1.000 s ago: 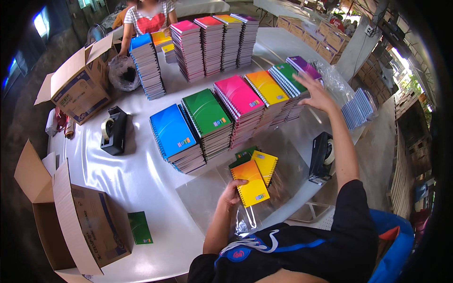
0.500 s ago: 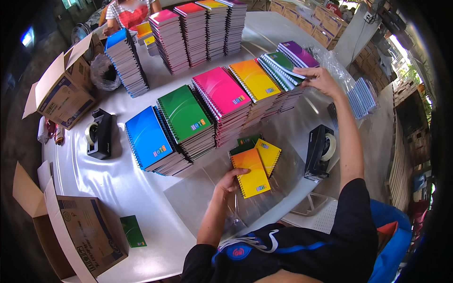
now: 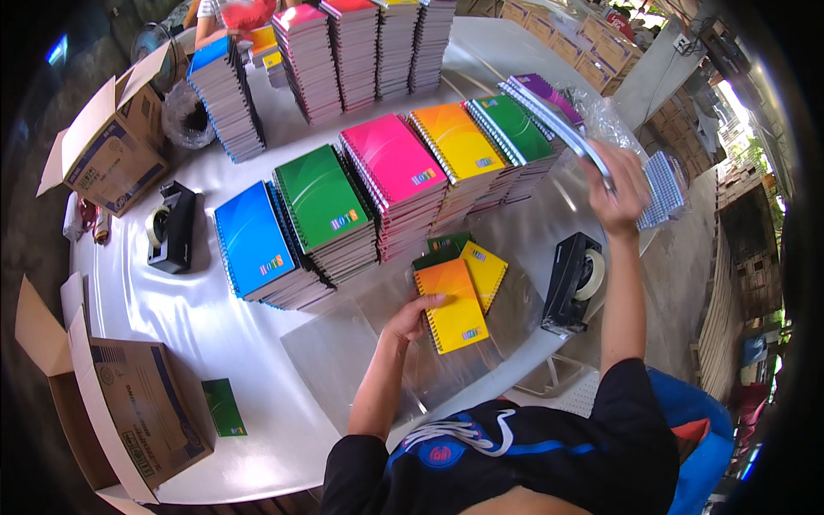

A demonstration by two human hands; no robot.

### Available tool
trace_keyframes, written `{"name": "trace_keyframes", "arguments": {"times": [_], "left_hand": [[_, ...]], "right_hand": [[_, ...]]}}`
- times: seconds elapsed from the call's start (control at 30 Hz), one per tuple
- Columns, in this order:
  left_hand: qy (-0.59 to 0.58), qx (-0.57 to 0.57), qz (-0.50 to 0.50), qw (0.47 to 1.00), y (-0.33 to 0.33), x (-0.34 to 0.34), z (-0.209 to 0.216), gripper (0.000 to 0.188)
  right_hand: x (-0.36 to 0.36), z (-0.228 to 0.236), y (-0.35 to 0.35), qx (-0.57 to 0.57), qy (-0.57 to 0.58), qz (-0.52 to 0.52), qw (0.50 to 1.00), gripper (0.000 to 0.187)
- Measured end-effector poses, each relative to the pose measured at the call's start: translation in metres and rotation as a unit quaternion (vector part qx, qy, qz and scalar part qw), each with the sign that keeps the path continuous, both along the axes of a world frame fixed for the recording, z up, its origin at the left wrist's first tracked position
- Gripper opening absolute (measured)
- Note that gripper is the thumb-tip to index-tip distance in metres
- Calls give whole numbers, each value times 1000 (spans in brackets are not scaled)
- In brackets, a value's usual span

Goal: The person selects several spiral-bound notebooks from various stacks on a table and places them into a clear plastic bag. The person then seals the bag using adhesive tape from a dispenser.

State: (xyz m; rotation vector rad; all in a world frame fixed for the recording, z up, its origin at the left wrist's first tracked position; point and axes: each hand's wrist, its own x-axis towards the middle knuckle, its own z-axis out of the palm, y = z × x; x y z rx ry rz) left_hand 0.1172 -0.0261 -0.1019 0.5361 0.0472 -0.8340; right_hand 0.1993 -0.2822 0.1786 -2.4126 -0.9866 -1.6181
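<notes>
The right hand [image 3: 620, 190] is clamped on the near end of a tilted book [image 3: 577, 140], seen almost edge-on at the far right, by the green stack [image 3: 517, 129] and the purple stack [image 3: 554, 93]; its cover colour is unclear. A firm pinch across both covers should stop the pages fanning, and clearance from the neighbouring stacks should keep its binding from snagging theirs.

The left hand [image 3: 408, 319] is closed on the left edge of the yellow book [image 3: 455, 313], thumb on top, over the near part of the clear sheet [image 3: 330, 348]. Whether this book also rests on what lies below, I cannot tell. A light, level hold seems best, sparing the wire coil and the smaller yellow pad [image 3: 491, 279] partly beneath it.

The covers look smooth and glossy, rectangular, with wire spirals; the stacks' page edges form ribbed grey sides. The sheet is thin, slick, see-through plastic; the pale table [image 3: 257, 348] shines too.
</notes>
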Motion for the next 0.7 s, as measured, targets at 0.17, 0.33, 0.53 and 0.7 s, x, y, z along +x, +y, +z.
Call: {"name": "trace_keyframes", "arguments": {"times": [0.17,0.33,0.53,0.7], "left_hand": [[-25,-4,87,996,-9,-3,4,59],[-39,-36,128,990,-14,-4,3,67],[-42,-59,103,992,-7,-10,-7,83],[-64,-36,110,991,-5,-12,-12,82]], "right_hand": [[-82,-25,22,-75,69,60,993,27],[-110,-90,39,-126,159,124,971,21],[-125,-139,50,-127,229,157,952,26],[-132,-149,52,-68,285,134,946,28]]}}
